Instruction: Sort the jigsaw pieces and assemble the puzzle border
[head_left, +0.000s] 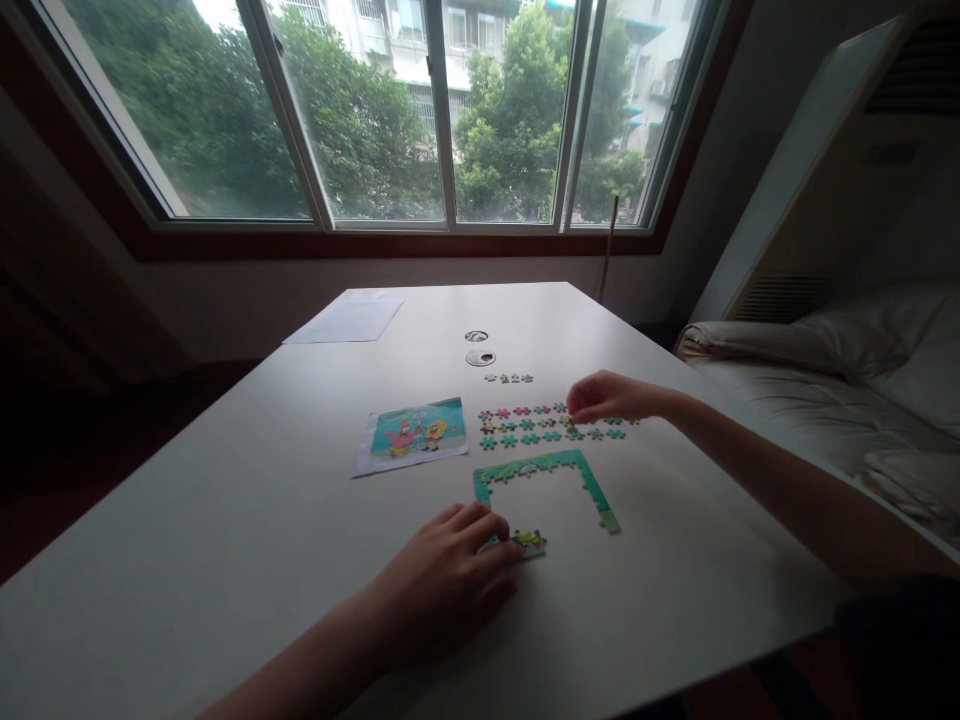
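A partly joined jigsaw border (pixel 536 463), mostly green, lies on the white table, its top and right side linked around bare table. My left hand (pixel 469 560) rests over its lower left part, fingers loosely bent and apart, touching the joined bottom pieces (pixel 531 543) and hiding some of them. Beyond the border, loose puzzle pieces (pixel 530 438) are laid out in three rows. My right hand (pixel 604 397) is above the right part of these rows, thumb and fingers pinched together at a puzzle piece (pixel 571 425), mostly hidden by the fingertips.
A cartoon picture sheet (pixel 418 430) lies left of the rows. Several pale puzzle pieces (pixel 510 378) sit farther back, near two round fittings (pixel 481 358) in the tabletop. White paper (pixel 346 317) lies at the far left corner. A cushioned seat (pixel 810 370) stands to the right.
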